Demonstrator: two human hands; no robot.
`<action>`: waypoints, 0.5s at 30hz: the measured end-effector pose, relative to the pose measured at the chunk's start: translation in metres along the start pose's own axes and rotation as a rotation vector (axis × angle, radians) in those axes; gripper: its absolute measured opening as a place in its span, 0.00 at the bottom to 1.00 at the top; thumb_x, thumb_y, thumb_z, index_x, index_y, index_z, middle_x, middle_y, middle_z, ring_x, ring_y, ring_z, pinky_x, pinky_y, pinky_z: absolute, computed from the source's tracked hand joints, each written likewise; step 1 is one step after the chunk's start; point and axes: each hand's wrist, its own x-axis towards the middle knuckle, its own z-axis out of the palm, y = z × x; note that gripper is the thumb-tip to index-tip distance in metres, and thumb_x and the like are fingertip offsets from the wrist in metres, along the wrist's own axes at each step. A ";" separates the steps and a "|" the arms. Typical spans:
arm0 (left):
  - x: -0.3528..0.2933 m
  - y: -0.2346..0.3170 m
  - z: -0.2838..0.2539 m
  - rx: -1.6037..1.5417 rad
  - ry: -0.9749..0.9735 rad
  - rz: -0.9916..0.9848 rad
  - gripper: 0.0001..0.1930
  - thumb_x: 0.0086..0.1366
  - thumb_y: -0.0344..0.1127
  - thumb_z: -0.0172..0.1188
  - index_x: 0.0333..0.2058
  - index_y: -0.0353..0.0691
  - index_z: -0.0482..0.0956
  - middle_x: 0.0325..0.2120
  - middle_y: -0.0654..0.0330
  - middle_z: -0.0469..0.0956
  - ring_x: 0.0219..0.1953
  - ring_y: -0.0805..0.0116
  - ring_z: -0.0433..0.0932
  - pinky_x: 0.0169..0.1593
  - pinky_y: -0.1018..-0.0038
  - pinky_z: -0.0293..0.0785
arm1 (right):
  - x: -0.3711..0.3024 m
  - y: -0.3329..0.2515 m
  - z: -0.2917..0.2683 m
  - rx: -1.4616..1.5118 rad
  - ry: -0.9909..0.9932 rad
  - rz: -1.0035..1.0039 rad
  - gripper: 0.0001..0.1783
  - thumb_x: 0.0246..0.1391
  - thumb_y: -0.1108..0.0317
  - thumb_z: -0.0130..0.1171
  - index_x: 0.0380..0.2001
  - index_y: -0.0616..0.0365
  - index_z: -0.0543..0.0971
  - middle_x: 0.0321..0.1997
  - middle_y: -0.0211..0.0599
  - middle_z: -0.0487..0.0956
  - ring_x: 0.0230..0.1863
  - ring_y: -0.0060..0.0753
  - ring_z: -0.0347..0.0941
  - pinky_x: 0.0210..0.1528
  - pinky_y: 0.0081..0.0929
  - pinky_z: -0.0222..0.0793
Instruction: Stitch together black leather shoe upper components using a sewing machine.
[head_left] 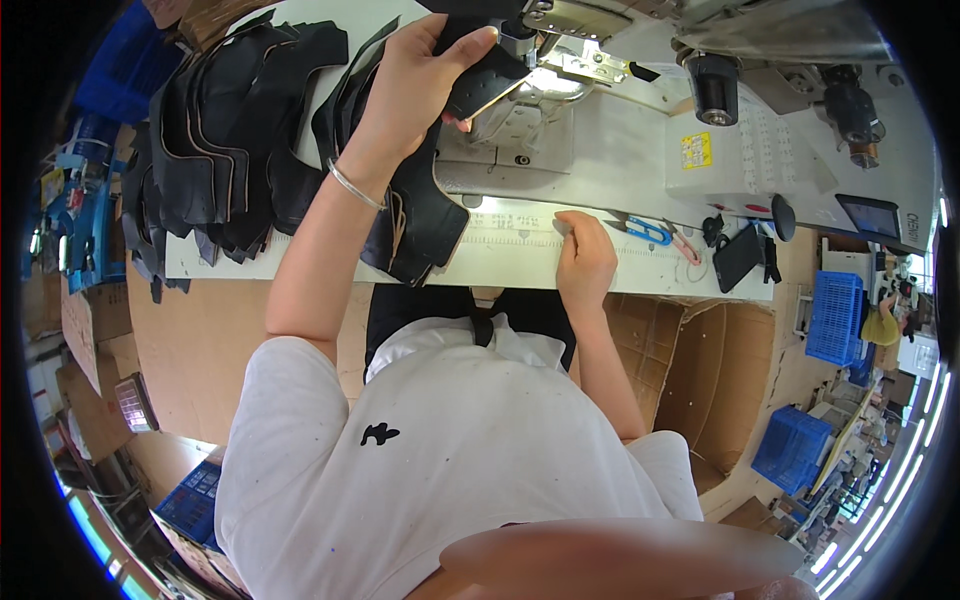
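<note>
My left hand [415,85] grips a black leather-like piece [485,88] by its left side, thumb on top. The piece's right end lies beneath the presser foot area of a sewing machine [580,55]. A silver bangle [355,187] circles my left wrist. My right hand [585,258] is at the near edge of the white worktable [540,262], fingers curled closed; whether they hold anything is hidden. Just right of it lie blue-handled thread snips [648,232]. More black cut pieces [425,215] hang under my left forearm.
A large stack of black cut pieces [225,130] covers the table's left side. Pink-handled scissors [685,248], a dark phone-like object [738,258] and a white box [735,155] are on the right. An open cardboard box [720,385] stands below the table.
</note>
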 end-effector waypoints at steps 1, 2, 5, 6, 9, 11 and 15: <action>-0.001 -0.003 0.001 -0.001 0.001 0.001 0.11 0.65 0.37 0.60 0.38 0.33 0.77 0.25 0.63 0.80 0.16 0.80 0.75 0.11 0.84 0.65 | 0.000 0.000 0.001 0.004 0.004 0.004 0.14 0.43 0.84 0.52 0.34 0.58 0.78 0.36 0.38 0.80 0.37 0.42 0.76 0.40 0.35 0.71; -0.001 -0.007 0.001 -0.021 0.035 0.017 0.12 0.64 0.38 0.61 0.37 0.33 0.77 0.24 0.62 0.79 0.15 0.81 0.74 0.11 0.84 0.65 | 0.000 -0.001 0.000 0.003 0.004 0.002 0.14 0.43 0.84 0.52 0.34 0.58 0.78 0.36 0.38 0.80 0.37 0.42 0.76 0.40 0.35 0.71; -0.006 -0.008 0.008 -0.038 0.112 0.047 0.13 0.63 0.40 0.62 0.34 0.34 0.76 0.22 0.63 0.78 0.14 0.82 0.72 0.11 0.84 0.64 | 0.001 -0.001 0.000 -0.001 -0.003 0.011 0.15 0.42 0.85 0.52 0.34 0.58 0.78 0.36 0.38 0.80 0.37 0.42 0.76 0.40 0.35 0.71; -0.009 -0.007 0.012 -0.035 0.155 0.063 0.13 0.63 0.40 0.62 0.34 0.34 0.76 0.21 0.64 0.77 0.14 0.82 0.71 0.10 0.84 0.63 | 0.001 -0.001 0.001 -0.004 -0.002 0.007 0.15 0.42 0.85 0.52 0.34 0.58 0.78 0.36 0.38 0.80 0.37 0.42 0.76 0.40 0.35 0.71; -0.019 -0.015 0.020 -0.059 0.260 0.097 0.12 0.63 0.39 0.62 0.33 0.35 0.76 0.20 0.66 0.76 0.13 0.83 0.68 0.12 0.86 0.59 | 0.001 -0.001 0.001 -0.006 -0.002 -0.001 0.15 0.42 0.85 0.52 0.34 0.58 0.78 0.36 0.38 0.80 0.37 0.42 0.76 0.40 0.34 0.71; -0.024 -0.017 0.026 -0.081 0.290 0.109 0.12 0.63 0.39 0.62 0.33 0.34 0.76 0.20 0.67 0.75 0.15 0.83 0.67 0.15 0.85 0.60 | 0.001 -0.001 0.001 -0.008 -0.002 -0.002 0.15 0.42 0.85 0.52 0.34 0.58 0.78 0.36 0.38 0.80 0.37 0.42 0.76 0.40 0.34 0.71; -0.025 -0.032 0.038 -0.001 0.443 0.291 0.12 0.64 0.38 0.61 0.34 0.32 0.75 0.22 0.67 0.75 0.21 0.82 0.67 0.26 0.83 0.64 | 0.001 -0.001 0.001 -0.008 -0.007 0.002 0.14 0.42 0.85 0.52 0.33 0.58 0.78 0.36 0.38 0.80 0.37 0.42 0.76 0.40 0.34 0.71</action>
